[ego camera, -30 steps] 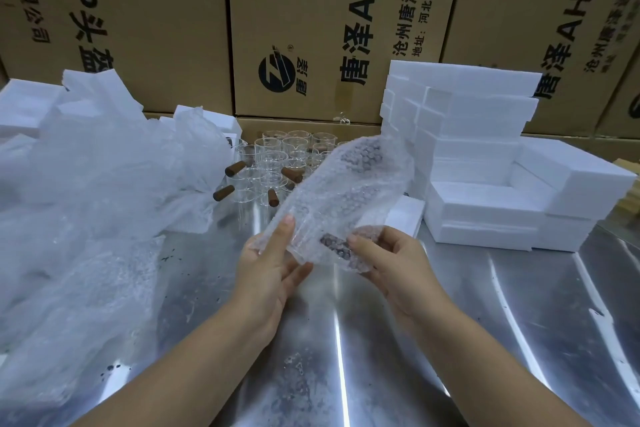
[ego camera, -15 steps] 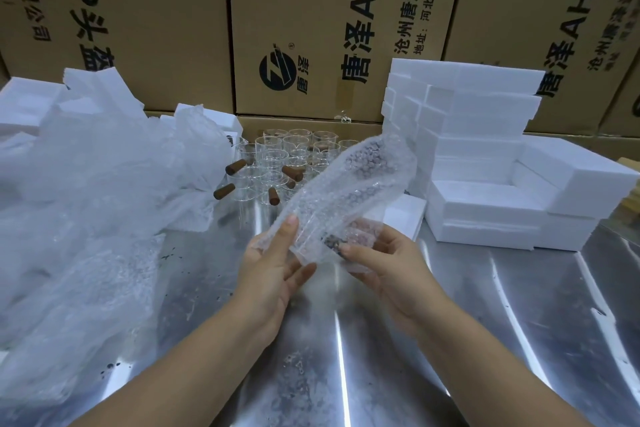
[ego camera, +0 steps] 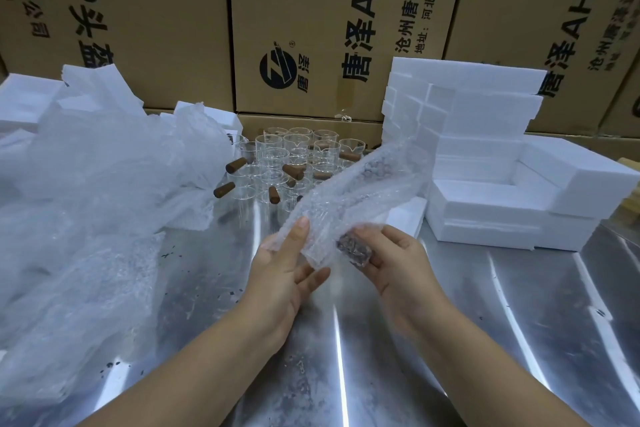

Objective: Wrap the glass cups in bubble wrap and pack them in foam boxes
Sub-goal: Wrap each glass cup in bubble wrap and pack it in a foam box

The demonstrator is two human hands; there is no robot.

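Observation:
Both hands hold a bubble-wrapped bundle (ego camera: 367,198) above the metal table (ego camera: 485,340); it slants up toward the far right. A brown handle shows through the wrap at its near end, the glass inside is hard to make out. My left hand (ego camera: 284,274) pinches the wrap's near left edge with thumb on top. My right hand (ego camera: 391,256) grips the near end around the brown handle. Behind stands a cluster of several clear glass cups (ego camera: 294,159) with brown handles. White foam boxes (ego camera: 485,163) are stacked at the right.
A big heap of loose bubble wrap (ego camera: 97,204) covers the table's left side, with more foam pieces (ego camera: 20,100) behind it. Brown cardboard cartons (ego camera: 311,28) form a wall along the back. A small foam piece (ego camera: 407,215) lies beside the stack.
The wrap has been drawn tighter into a narrower roll around the bundle. Both hands keep their hold and have barely shifted.

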